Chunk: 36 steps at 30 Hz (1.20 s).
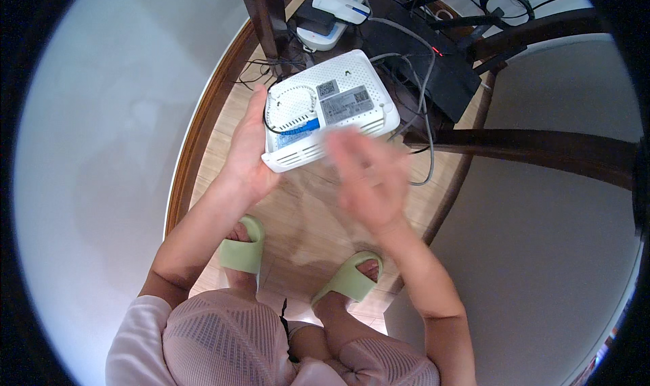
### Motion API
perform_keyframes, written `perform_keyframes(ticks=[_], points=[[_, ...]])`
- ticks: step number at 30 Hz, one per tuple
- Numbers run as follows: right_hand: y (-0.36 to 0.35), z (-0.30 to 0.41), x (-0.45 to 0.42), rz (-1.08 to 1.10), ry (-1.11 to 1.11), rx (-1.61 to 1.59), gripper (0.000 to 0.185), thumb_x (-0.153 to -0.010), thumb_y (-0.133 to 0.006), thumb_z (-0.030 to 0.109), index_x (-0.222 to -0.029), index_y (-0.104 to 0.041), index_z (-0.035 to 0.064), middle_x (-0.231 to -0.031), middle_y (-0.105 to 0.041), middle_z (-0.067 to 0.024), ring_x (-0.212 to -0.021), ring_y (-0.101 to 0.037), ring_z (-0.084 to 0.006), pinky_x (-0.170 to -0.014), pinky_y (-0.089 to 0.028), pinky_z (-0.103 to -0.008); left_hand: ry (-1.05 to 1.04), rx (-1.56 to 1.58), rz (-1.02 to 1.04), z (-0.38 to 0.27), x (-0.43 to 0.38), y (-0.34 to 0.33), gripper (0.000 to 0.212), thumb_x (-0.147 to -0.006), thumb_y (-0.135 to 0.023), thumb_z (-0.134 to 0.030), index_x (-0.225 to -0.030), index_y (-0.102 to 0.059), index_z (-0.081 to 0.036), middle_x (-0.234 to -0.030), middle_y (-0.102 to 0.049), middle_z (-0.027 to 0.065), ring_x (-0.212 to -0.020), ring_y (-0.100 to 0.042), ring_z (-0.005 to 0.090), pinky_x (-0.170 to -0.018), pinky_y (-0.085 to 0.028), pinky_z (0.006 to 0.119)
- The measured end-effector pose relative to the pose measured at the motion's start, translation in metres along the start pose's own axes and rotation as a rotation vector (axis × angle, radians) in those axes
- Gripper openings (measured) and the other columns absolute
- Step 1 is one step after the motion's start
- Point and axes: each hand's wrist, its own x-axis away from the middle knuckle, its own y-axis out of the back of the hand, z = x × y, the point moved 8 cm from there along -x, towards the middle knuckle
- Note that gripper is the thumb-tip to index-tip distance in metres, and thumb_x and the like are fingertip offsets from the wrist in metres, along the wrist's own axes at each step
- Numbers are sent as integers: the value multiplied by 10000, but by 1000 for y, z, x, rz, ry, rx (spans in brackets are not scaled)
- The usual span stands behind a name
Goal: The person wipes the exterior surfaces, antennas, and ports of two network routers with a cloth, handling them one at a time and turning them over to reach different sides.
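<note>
My left hand point(251, 150) grips the left edge of a white plastic network box point(350, 71), probably a modem, its perforated underside with printed labels facing up. A blue fibre connector point(307, 126) with a thin black cable sits in a recess on that underside. Blurred by motion, my right hand point(373, 175) is at the box's lower edge, its fingertips over or just in front of it; whether they touch cannot be told. No object shows in the right hand.
A black router point(447, 89) with antennas and red lights lies on a dark wooden shelf. Beside it are a white device point(340, 7), a black adapter point(315, 19) and a grey cable point(430, 132). A wall point(111, 132) stands left, a grey panel point(533, 244) right.
</note>
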Motion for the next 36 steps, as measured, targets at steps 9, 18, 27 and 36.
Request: perform_keyframes(ticks=[9,18,27,36], points=[[37,-65,-17,-115,-547,-398,351,-919,-572,2,-1267,-604,-26,-1290,-586,-149,-1166,-585,-259,-979,-460,-335,65,89,101,2,-7,12,558,-1050,-343,-460,-1340,-481,-3,-1273,-604,159,-1098,-643,285,-938,-561,426],[19,-39,-60,190,-328,-595,507,-754,-585,-138,-1219,-621,61,-1218,-621,-161,-1163,-595,-315,-981,-474,-375,106,-103,-14,1,-3,20,531,-1026,-417,-465,-1302,-525,-24,-1164,-658,155,-1013,-683,265,-791,-605,414],[11,-17,-69,240,-242,-504,497,-759,-571,-134,-1218,-608,53,-1221,-618,-154,-1108,-618,-329,-939,-492,-385,-1079,-1728,219,-34,64,-84,654,-705,-702,1,-1325,-496,-29,-1197,-586,200,-1045,-614,387,-856,-522,408],[11,8,-67,27,-317,-407,178,-840,-703,31,-1014,-666,33,-1088,-635,-114,-881,-642,-211,-754,-509,-289,-1260,-1506,313,-38,65,-70,465,-759,-623,39,-1223,-607,4,-1220,-635,192,-1134,-617,354,-964,-490,411]])
